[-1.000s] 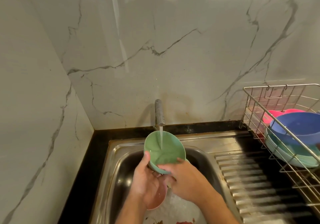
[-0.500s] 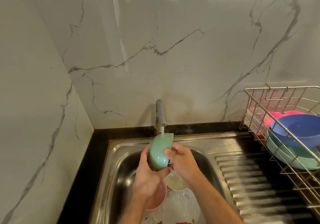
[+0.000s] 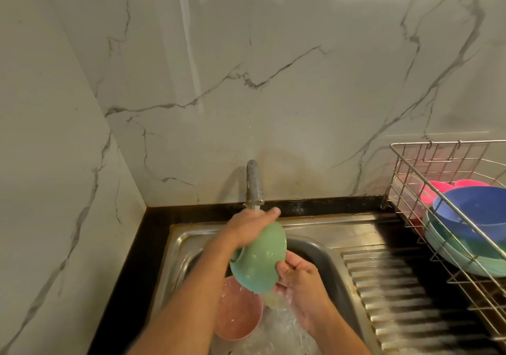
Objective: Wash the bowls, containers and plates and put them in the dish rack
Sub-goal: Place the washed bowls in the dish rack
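Note:
A green bowl (image 3: pixel 260 258) is held over the sink (image 3: pixel 323 228), turned so its outside and base face me, right under the running tap (image 3: pixel 254 184). My left hand (image 3: pixel 247 228) grips its upper rim, fingers curled over the top. My right hand (image 3: pixel 301 280) holds its lower right side from below. Under them a pink bowl (image 3: pixel 236 313) lies in the sink, next to a pale dish (image 3: pixel 275 301) that is mostly hidden. The wire dish rack (image 3: pixel 410 173) at the right holds a blue bowl (image 3: pixel 479 215), a teal bowl (image 3: pixel 449 253) and pink pieces (image 3: pixel 435 190).
A ribbed steel drainboard (image 3: pixel 397 286) lies between the sink and the rack. Marble walls close in at the back and left, meeting in a corner. A black counter edge (image 3: pixel 137 258) runs round the sink. Water splashes in the basin.
The green bowl has been turned over, from inside facing up under the stream to its outside facing me. My left hand rose to the bowl's top; my right dropped below it.

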